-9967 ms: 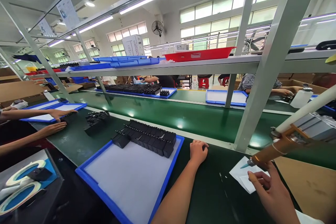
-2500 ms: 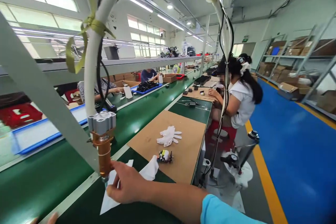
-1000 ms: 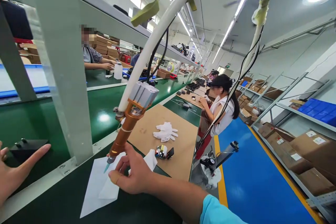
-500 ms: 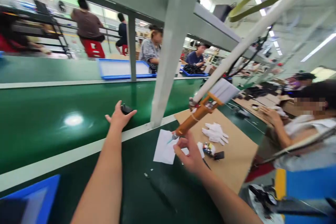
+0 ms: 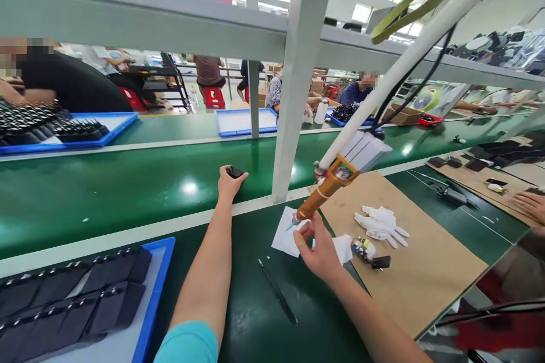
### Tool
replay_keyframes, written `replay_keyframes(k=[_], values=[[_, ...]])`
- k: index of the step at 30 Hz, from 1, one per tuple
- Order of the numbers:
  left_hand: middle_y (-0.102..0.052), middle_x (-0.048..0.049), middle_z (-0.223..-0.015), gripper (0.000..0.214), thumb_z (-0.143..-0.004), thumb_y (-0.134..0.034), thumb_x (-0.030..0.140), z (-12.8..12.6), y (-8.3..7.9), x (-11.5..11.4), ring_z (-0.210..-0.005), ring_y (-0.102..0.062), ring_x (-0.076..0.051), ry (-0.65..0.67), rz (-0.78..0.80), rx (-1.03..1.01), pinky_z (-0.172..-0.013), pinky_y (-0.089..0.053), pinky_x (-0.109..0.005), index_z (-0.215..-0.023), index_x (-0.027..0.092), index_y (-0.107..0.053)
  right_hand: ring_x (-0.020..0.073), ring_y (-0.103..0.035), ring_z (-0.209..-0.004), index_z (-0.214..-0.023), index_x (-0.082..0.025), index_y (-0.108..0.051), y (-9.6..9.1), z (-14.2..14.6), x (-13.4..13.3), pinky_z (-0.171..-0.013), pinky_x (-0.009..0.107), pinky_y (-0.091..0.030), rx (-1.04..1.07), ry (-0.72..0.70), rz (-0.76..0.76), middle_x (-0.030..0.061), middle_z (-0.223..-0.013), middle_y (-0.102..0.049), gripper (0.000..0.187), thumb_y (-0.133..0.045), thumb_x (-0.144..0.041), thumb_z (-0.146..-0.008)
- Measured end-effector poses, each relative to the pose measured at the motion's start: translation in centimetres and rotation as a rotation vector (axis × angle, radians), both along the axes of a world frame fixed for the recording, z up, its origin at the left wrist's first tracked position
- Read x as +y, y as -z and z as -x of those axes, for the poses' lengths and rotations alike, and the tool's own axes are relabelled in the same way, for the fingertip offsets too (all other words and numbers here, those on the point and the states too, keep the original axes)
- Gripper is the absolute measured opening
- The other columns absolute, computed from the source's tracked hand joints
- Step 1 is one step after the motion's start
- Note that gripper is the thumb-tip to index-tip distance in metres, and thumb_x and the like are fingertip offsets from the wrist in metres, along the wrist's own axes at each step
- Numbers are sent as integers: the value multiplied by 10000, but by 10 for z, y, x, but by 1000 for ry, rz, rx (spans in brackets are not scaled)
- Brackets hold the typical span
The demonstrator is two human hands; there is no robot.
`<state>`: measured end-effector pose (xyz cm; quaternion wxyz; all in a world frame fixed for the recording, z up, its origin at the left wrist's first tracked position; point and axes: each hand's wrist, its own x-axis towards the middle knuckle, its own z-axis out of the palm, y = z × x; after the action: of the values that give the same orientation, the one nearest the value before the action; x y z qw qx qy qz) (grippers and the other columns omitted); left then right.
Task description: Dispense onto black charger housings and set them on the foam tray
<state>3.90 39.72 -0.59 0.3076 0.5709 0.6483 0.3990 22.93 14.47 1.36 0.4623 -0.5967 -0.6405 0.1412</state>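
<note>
My left hand (image 5: 230,186) reaches over the green conveyor belt (image 5: 140,181), its fingers and thumb around a small black plastic part (image 5: 234,172). My right hand (image 5: 318,247) is below an orange dispensing syringe (image 5: 321,195), its fingers curled close to the pale blue nozzle (image 5: 293,224). Whether those fingers grip the syringe or something small is hidden. Under the nozzle lies a white sheet of paper (image 5: 284,245). Black tweezers (image 5: 279,294) lie on the dark green bench between my forearms.
A blue-rimmed tray (image 5: 158,289) of black housings (image 5: 114,309) stands at lower left. White gloves (image 5: 382,224) and a small part with wires (image 5: 363,248) lie on cardboard (image 5: 434,261). A grey post (image 5: 293,96) rises between my hands. Co-workers sit across the belt.
The view has swung left and straightened, bringing more of the lower-left tray into sight. My left hand's fingers are now closer around the black part; my right hand stays beside the nozzle.
</note>
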Motion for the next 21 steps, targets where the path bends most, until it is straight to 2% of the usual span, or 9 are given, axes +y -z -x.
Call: replay_keyframes(k=[5, 8, 10, 15, 18, 21], values=[[-628, -102, -1178, 621, -670, -755, 425, 6, -45, -36, -1075, -613, -228, 83, -162, -59, -880, -483, -355, -1138, 237, -393, 154, -586, -603, -1385, -187, -311, 3, 5, 4, -600, 306, -515, -22, -52, -84, 3, -736, -583, 537, -473, -249, -876], [-659, -77, -1131, 582, -677, -747, 440, 13, -67, -77, -1008, -639, -199, 185, -218, -64, -869, -495, -335, -1106, 237, -409, 154, -586, -602, -1396, -165, -309, 0, 8, 3, -603, 307, -519, 22, -99, -79, 8, -738, -586, 561, -482, -265, -871], [-666, -66, -1093, 586, -648, -767, 441, 19, -73, -111, -1001, -637, -212, 263, -233, 15, -893, -488, -362, -1081, 232, -432, 149, -577, -591, -1398, -156, -309, -2, 9, 2, -596, 305, -518, 57, -124, -68, 10, -743, -591, 573, -488, -280, -869], [-657, -42, -1042, 550, -627, -779, 430, 35, -68, -210, -997, -628, -240, 356, -112, 263, -928, -475, -406, -1062, 238, -502, 146, -589, -617, -1398, -191, -306, -8, 11, -2, -590, 309, -524, 149, -166, -51, 46, -877, -629, 604, -526, -351, -858], [-647, -26, -1090, 528, -646, -762, 417, 49, -55, -269, -1012, -622, -233, 410, -14, 263, -916, -493, -387, -1097, 262, -534, 153, -603, -645, -1390, -196, -319, -14, 13, -5, -564, 305, -523, 158, -206, -47, 77, -979, -642, 630, -554, -402, -843], [-627, -24, -1158, 528, -674, -742, 361, 64, -40, -315, -1055, -604, -230, 484, 99, 223, -943, -489, -391, -1160, 281, -553, 147, -608, -655, -1379, -199, -339, -19, 15, -10, -566, 303, -525, 151, -252, -42, 106, -1115, -624, 618, -560, -417, -844]])
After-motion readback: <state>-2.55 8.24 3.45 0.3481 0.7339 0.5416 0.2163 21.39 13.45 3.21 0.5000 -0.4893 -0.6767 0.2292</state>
